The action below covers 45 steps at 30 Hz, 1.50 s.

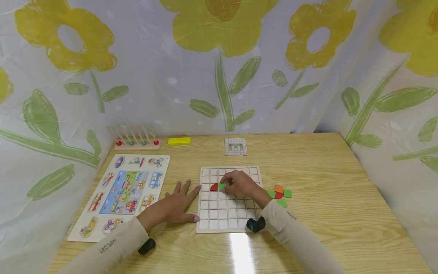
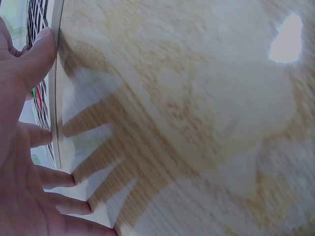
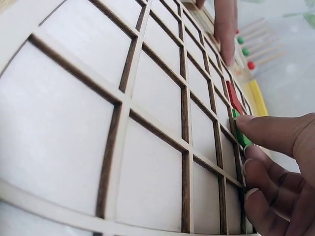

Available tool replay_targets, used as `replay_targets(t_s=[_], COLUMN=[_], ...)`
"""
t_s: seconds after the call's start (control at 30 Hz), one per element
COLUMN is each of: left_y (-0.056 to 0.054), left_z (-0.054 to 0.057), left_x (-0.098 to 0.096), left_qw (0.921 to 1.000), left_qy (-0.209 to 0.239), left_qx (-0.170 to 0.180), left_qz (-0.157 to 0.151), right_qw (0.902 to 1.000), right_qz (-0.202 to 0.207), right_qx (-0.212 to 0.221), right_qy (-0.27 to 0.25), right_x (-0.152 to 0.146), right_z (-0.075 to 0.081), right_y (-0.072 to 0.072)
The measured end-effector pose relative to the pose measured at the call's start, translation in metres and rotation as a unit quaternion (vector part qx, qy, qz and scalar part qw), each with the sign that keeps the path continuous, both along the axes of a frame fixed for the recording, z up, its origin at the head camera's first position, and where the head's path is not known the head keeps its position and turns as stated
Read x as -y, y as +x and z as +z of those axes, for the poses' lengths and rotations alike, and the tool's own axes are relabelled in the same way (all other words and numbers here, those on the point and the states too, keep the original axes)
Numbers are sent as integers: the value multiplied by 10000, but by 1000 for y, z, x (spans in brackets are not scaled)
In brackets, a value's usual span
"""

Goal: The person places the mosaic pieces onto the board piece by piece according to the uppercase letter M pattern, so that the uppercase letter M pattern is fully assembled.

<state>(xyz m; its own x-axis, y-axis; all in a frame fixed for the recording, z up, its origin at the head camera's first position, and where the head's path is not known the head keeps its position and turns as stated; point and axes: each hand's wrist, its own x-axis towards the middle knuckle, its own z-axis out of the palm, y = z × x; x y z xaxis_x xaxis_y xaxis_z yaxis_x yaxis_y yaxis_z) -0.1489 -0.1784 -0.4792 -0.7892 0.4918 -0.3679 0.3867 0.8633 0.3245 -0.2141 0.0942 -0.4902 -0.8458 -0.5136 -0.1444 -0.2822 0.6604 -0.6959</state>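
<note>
A wooden grid board [image 1: 213,214] lies on the table in front of me. A red quarter-circle tile [image 1: 214,187] sits in one of its upper-left cells. In the cell to its right is a green square tile [image 1: 221,186], pinched by my right hand [image 1: 240,184]; the right wrist view shows the thumb on that green tile [image 3: 241,132]. My left hand [image 1: 178,206] lies spread on the table with thumb and forefinger at the board's left edge. Right of the board lies a small group of tiles, with an orange square [image 1: 278,188] and several green pieces [image 1: 287,193].
At the back stands a small pattern card [image 1: 235,147]. A picture puzzle board [image 1: 124,192] lies on the left. Behind it is a peg stand [image 1: 137,144] with red and green beads, beside a yellow block [image 1: 179,141]. Flowered curtains [image 1: 154,83] border the table.
</note>
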Motion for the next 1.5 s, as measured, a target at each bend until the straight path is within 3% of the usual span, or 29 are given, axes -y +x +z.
replay_targets(t_s=[0.37,0.67,1.23,1.5], left_y=[-1,-1,0,0], left_z=[0,-2,1,-1], left_x=[0,0,0,1], left_qw=[10000,10000,10000,9999], left_qy=[-48,-36,-52,-35], left_qx=[-18,-50,-51,-103], left_qz=[21,1,-35,-78], right_qw=[9999,9990,9962,9952], right_qz=[-108,-49,-28,-183], right_qx=[36,-10,-371,-392], right_qy=[45,-437,-790,-883], right_x=[0,-10,-52,-77], right_z=[1,0,-2,7], right_y=[1,3,1,6])
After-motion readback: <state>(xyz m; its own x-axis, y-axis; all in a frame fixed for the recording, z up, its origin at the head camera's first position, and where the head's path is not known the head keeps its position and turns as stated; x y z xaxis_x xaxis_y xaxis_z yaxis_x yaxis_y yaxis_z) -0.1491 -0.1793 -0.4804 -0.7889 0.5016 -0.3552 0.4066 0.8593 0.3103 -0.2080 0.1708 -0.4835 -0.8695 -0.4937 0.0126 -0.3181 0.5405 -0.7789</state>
